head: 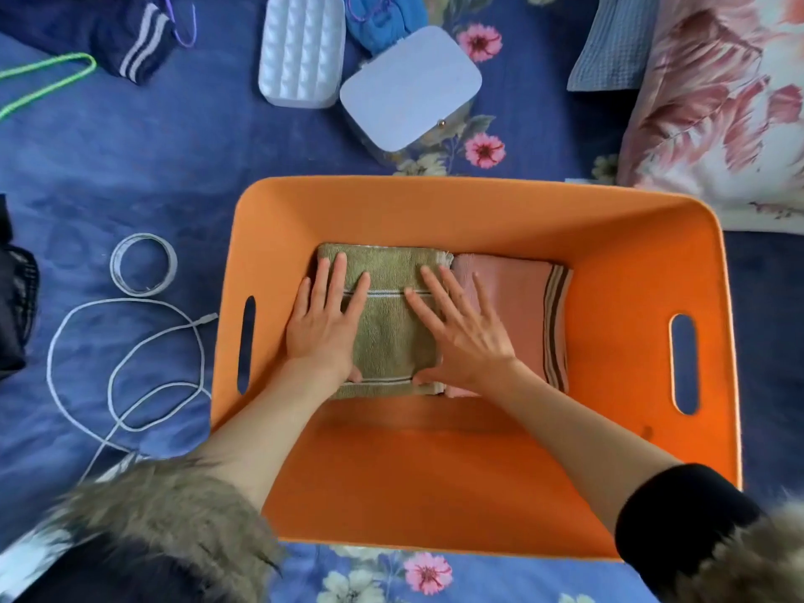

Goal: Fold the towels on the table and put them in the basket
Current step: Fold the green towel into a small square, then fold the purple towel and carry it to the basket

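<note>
A rectangular orange basket [474,454] with smooth walls and an oval handle slot in each short side occupies the centre of the view, standing on a blue floral bedsheet [143,158]. On the basket floor, toward the 12 o'clock wall, lie two folded towels side by side, edges touching: a folded olive-green terry towel with white stripes [391,337] at the 9 o'clock side and a folded pink towel with brown and white stripes [526,315] at the 3 o'clock side.

The left hand [324,324] lies flat on the 9 o'clock half of the green towel, fingers straight and spread, pointing to 12 o'clock. The right hand [461,337] lies flat across the seam between the two towels, fingers extended and fanned toward 11 o'clock, thumb at the towel's 6 o'clock edge. Neither hand grips anything; both press palm-down.

Outside the basket, at 9 o'clock, a white coiled cable [126,367] lies on the sheet, with a ring of clear tape [143,264] just beyond it toward 10 o'clock. At 12 o'clock sit a white dimpled plastic tray [300,47] and a pale blue rounded box with a small metal clasp [411,87], near each other. At 2 o'clock rests a pink leaf-print pillow [713,106]. Fur-trimmed sleeves [165,511] show at 6 o'clock.
</note>
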{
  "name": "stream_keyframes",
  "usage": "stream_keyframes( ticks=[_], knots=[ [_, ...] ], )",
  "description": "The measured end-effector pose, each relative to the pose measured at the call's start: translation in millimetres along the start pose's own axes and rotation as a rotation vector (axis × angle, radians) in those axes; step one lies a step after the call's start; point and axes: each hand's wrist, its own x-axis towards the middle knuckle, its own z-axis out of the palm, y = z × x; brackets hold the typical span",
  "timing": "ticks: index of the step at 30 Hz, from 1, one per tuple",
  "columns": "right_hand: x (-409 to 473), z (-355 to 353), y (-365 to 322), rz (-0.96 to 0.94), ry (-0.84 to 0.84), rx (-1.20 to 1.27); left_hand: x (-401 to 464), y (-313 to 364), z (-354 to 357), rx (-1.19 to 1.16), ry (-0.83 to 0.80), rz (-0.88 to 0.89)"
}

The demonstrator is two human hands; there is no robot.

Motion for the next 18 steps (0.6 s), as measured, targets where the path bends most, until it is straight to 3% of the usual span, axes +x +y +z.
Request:
stream_keyframes(
  ticks=[9, 12, 18],
  knots=[
    [11.1, 16.1, 2.9, 0.026, -0.037, -0.033, 11.9, 3.9, 1.9, -0.023, -0.111, -0.009],
    [-1.6, 5.9, 0.6, 0.053, -0.032, 0.086, 0.2, 0.8, -7.4, -0.082, -0.12, 0.016],
    [-67.0, -42.8, 1.0, 0.212, -0.004, 0.22, -60.2, 2.3, -41.1, -0.191, 0.103, 0.103]
  ],
)
